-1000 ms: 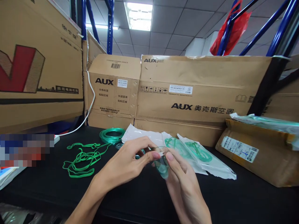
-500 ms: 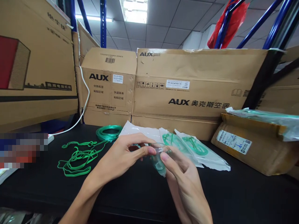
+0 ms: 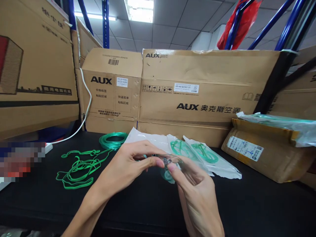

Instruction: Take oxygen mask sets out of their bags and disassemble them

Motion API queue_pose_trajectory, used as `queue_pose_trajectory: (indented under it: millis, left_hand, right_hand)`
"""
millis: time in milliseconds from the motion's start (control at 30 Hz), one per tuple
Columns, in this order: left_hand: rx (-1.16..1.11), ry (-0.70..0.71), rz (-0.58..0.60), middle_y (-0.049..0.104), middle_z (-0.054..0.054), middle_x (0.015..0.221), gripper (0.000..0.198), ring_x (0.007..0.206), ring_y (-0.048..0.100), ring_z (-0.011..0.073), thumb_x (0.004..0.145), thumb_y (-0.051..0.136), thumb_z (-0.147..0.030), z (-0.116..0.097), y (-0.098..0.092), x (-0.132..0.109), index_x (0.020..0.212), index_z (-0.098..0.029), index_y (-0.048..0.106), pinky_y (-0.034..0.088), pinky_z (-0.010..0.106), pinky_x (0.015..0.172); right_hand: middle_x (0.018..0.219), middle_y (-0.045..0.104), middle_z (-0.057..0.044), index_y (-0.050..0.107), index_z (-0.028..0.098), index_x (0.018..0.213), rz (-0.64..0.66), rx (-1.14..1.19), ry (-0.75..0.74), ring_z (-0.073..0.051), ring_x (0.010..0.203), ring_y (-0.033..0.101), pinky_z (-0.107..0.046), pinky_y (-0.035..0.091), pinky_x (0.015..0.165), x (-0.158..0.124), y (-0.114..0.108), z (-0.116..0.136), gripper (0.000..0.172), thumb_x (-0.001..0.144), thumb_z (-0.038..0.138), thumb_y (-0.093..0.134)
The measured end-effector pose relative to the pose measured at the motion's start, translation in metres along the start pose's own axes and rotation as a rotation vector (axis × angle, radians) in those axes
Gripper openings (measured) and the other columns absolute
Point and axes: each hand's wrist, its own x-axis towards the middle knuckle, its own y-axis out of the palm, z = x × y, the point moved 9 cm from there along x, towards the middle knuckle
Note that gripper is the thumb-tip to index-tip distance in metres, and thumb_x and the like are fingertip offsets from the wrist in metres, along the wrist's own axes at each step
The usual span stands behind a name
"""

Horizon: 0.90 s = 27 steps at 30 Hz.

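Between my two hands is a small translucent green oxygen mask [image 3: 168,176], partly hidden by my fingers. My left hand [image 3: 128,164] pinches its upper edge from the left, thumb pointing right. From the other side my right hand [image 3: 195,181] grips it, thumb pressed on the front close to a small shiny clear or metallic piece [image 3: 167,161] at the top. Green elastic straps [image 3: 81,169] lie in a loose tangle to the left. Behind my left hand rests a coil of green tubing [image 3: 112,141].
White-backed bags [image 3: 206,153] with green tubing inside lie behind my hands. A brown carton [image 3: 269,148] with more bags on top stands at the right. Large cardboard panels [image 3: 209,72] wall the back of the black tabletop [image 3: 138,210]. A white cable [image 3: 89,95] runs down at left.
The mask has tilted, so its lower tip hangs less far below my thumbs. Both hands keep their hold. The whole view has shifted slightly, moving the background left.
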Motion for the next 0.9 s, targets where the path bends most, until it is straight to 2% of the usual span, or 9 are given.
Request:
queue_pose_trajectory:
  millis: [367,700,900]
  left_hand:
    - [0.116,0.033,-0.038,0.073,-0.003,0.095,0.010,0.077,0.061,0.0103,0.095,0.071,-0.023,-0.003,0.000,-0.001,0.094,-0.027,0.081,0.046,0.017,0.061]
    - [0.157,0.041,-0.037,0.073,-0.006,0.092,0.010,0.080,0.062,0.0089,0.093,0.074,-0.021,-0.010,0.000,-0.001,0.094,-0.029,0.079,0.045,0.017,0.063]
    - [0.215,0.121,-0.050,0.074,-0.007,0.089,0.012,0.079,0.060,0.0086,0.091,0.075,-0.016,-0.019,0.000,-0.004,0.091,-0.027,0.079,0.043,0.018,0.066]
  right_hand:
    - [0.092,0.079,-0.002,0.081,0.026,0.086,-0.117,-0.155,-0.256,-0.019,0.093,0.071,-0.027,0.061,0.087,-0.004,-0.006,0.025,0.007,0.080,0.023,0.081]
    - [0.094,0.079,0.000,0.081,0.027,0.088,0.034,-0.127,-0.201,-0.018,0.097,0.073,-0.027,0.058,0.090,0.002,-0.004,0.022,0.005,0.084,0.024,0.080]
    - [0.096,0.081,-0.002,0.082,0.026,0.085,0.022,-0.138,-0.202,-0.022,0.099,0.074,-0.032,0.059,0.093,0.000,-0.008,0.025,0.007,0.080,0.022,0.083]
